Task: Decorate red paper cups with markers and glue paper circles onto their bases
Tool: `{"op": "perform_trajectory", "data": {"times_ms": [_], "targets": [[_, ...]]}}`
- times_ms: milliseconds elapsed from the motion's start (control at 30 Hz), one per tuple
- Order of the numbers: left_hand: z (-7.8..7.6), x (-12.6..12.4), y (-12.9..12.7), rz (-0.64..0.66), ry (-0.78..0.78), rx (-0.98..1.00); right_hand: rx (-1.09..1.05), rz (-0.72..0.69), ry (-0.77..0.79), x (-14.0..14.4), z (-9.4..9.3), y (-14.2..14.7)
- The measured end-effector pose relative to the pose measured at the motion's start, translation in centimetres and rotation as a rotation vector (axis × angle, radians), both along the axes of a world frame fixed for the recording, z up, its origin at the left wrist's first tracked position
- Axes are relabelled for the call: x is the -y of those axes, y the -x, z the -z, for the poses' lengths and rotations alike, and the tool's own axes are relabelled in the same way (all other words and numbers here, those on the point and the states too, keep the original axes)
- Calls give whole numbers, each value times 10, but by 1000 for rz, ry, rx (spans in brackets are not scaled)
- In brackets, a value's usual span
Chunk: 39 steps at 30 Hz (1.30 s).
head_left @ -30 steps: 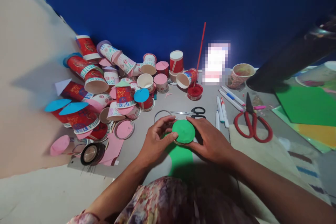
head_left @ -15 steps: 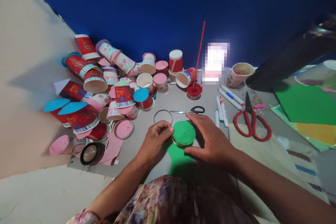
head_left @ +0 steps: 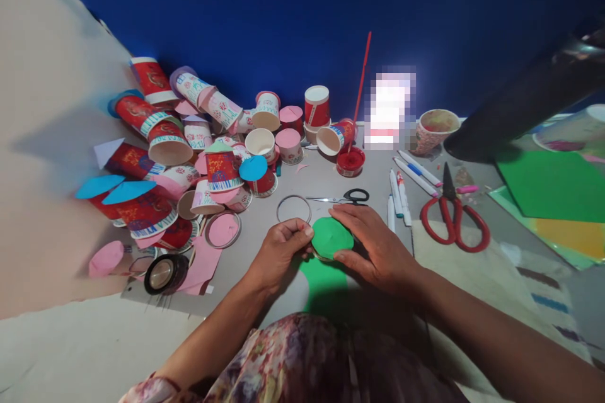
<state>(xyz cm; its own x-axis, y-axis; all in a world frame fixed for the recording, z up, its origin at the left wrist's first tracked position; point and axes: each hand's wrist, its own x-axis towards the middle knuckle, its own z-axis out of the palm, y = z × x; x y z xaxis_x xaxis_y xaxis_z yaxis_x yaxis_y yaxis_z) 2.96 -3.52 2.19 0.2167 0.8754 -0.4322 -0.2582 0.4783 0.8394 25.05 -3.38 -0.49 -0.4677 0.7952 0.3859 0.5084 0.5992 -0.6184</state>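
Between my hands is a round green paper disc point(head_left: 333, 238), slightly peaked in the middle. A pale rim shows beneath its near edge; what lies under it is mostly hidden. My left hand point(head_left: 283, 249) pinches the disc's left edge between thumb and fingers. Curved around the right side, my right hand point(head_left: 373, 242) touches the disc with its thumb and fingertips. A green paper sheet point(head_left: 326, 283) lies below, nearer my body. Just beyond the hands are a thin ring point(head_left: 293, 200) and small black-handled scissors point(head_left: 355, 196).
A heap of decorated paper cups point(head_left: 165, 201) fills the left. Ahead stands a red paint pot point(head_left: 350, 162) with a brush. On the right lie several markers point(head_left: 401, 198), large red-handled scissors point(head_left: 454, 220) and green sheets point(head_left: 553, 186). A dark blue wall point(head_left: 293, 19) rises behind.
My right hand has closed in from the right, and its thumb and fingers now meet the green disc. My left hand keeps its pinch at the left edge.
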Motion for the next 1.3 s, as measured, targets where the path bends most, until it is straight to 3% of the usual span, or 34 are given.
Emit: {"op": "perform_trajectory", "data": {"times_ms": [867,967,1100,1200,1300], "targets": [[8,12,7,13,55,-6,-20,-5,4,0,-1,-1],[8,12,7,6,58,-2,-94,63,39,1,-7,-2],[2,10,4,-11,32,19,-180,271,345,2,-19,-5],[-3,7,2,-36,15,39,-274,194,703,0,-27,-5],[-3,4,0,-50,12,30,-403,88,913,-1,-30,-4]]}}
